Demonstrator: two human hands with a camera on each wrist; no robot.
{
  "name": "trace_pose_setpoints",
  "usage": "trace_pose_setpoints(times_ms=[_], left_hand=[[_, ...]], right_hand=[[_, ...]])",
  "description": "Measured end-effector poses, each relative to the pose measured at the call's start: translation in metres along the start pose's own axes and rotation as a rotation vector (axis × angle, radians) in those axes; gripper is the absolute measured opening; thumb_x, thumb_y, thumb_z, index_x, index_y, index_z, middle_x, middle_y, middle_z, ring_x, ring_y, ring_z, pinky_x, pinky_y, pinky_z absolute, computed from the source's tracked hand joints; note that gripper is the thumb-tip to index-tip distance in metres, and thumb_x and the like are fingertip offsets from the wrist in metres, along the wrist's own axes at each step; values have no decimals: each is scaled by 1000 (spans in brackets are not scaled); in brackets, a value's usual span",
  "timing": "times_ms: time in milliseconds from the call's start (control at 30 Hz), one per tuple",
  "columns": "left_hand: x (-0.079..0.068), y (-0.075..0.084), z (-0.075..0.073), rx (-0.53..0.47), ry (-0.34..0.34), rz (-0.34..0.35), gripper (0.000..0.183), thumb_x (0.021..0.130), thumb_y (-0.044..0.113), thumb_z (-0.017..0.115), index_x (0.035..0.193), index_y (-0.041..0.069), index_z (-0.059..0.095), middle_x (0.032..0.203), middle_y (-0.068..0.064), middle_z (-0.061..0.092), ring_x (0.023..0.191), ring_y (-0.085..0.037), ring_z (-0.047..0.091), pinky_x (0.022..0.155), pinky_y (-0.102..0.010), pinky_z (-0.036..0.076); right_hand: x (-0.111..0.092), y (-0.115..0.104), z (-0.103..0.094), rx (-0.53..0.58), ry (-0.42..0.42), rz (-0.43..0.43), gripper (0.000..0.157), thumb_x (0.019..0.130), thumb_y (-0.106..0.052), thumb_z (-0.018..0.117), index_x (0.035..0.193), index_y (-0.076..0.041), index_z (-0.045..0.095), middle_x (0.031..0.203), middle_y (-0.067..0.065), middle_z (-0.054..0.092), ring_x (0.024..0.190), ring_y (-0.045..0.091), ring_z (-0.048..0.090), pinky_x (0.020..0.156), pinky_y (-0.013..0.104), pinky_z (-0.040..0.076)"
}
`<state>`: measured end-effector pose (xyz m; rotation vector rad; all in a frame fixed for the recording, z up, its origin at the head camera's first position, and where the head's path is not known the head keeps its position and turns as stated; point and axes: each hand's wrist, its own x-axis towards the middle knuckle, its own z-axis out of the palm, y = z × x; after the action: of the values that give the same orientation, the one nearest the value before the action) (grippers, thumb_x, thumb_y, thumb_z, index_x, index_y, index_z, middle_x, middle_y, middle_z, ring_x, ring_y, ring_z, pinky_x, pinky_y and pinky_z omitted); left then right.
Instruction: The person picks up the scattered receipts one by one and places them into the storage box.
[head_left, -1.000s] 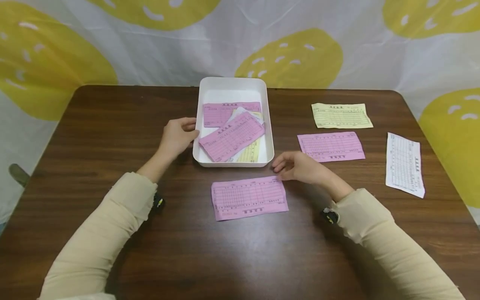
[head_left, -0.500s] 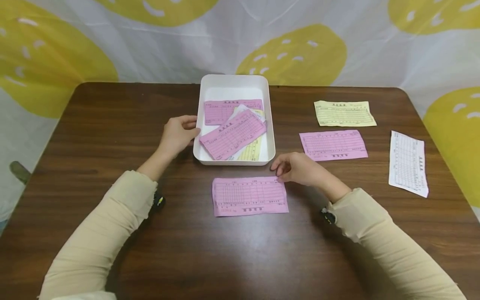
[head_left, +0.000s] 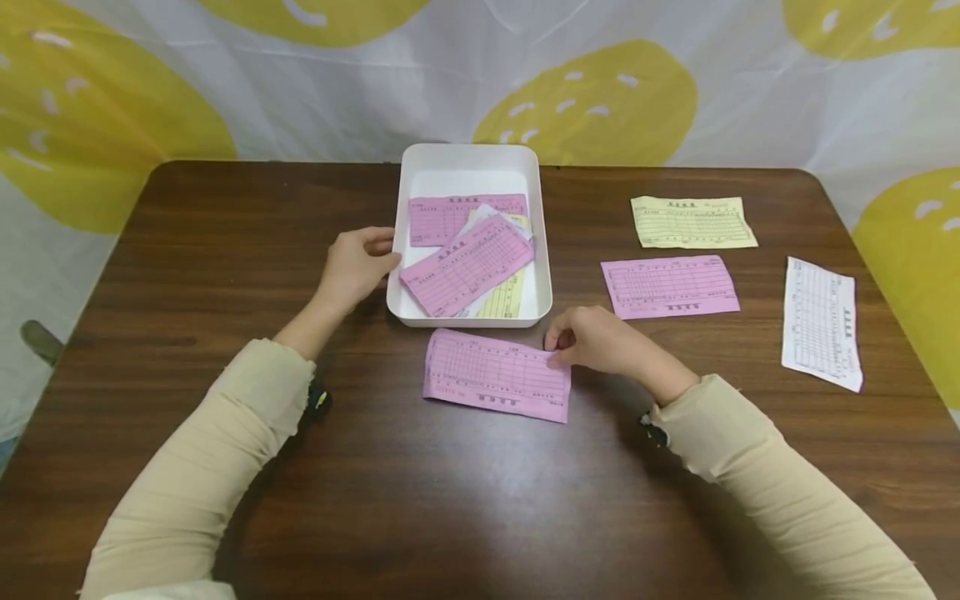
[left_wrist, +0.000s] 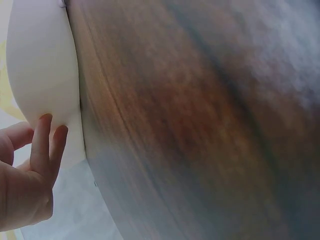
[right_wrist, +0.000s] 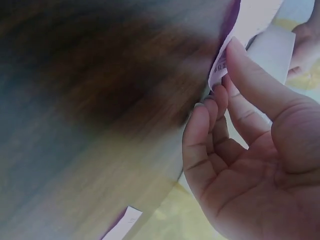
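In the head view, my right hand (head_left: 592, 337) pinches the right end of a pink printed slip (head_left: 487, 375) between thumb and fingers. The right wrist view shows the thumb on top of this slip's raised corner (right_wrist: 220, 65). The slip lies tilted, just in front of a white shallow tray (head_left: 546, 250). My left hand (head_left: 354, 271) touches the tray's left side; in the left wrist view its fingers (left_wrist: 41, 145) lie fairly straight against the white outer wall. Inside the tray, pink slips (head_left: 468, 262) overlap a white slip and a yellow slip (head_left: 501, 300).
To the right on the brown table (head_left: 225, 225) lie a yellow slip (head_left: 693, 222), another pink slip (head_left: 670, 287) and a white slip (head_left: 821, 323) near the right edge. Behind the table hangs a white cloth (head_left: 360, 100) with yellow shapes.
My right hand has closed its pinch on the front pink slip. The slip's left end has swung up toward the tray and its right end has dropped slightly. The left hand stays at the tray.
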<state>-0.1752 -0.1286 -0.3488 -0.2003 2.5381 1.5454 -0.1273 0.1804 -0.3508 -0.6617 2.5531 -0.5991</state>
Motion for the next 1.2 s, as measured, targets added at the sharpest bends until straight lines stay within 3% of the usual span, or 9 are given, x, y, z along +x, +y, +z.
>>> trace_pose_setpoints(times_ms=[267,500,833,1033,1200], left_hand=[[1,-1,-1,-7,3,1,45,91,4,58,135,-1,51,129,-22,60,113,-32,62,71,-28,61],[0,0,-1,-6,-2,-4,45,91,5,58,136,0,51,130,-22,60,113,-32,62,72,-28,61],[-1,0,-1,-3,-13,-1,44,92,6,58,135,0,51,129,-22,60,109,-31,63,69,-24,61],[-2,2,-3,-69,-54,-37,46,93,6,57,138,0,47,134,-21,57,110,-27,60,64,-16,58],[-2,4,-5,-127,-75,-66,48,94,5,57,140,0,45,137,-20,54,111,-25,59,63,-14,57]], right_hand=[[-1,1,-4,28,-3,-45,6,78,-9,76,76,-9,70,76,1,68,73,12,59,69,23,49],[-2,-2,0,26,-53,-66,14,77,-12,78,85,-9,68,77,2,63,75,12,55,68,23,46],[-4,-2,-1,0,-50,-90,11,76,-12,78,73,-13,68,76,-2,64,73,10,54,68,23,46],[-5,-2,-12,181,-99,-126,9,77,-8,76,78,-9,67,76,0,67,74,9,57,69,21,50],[-6,-3,-25,338,-120,-89,18,80,-4,72,98,-2,70,84,7,68,77,9,58,67,19,50]])
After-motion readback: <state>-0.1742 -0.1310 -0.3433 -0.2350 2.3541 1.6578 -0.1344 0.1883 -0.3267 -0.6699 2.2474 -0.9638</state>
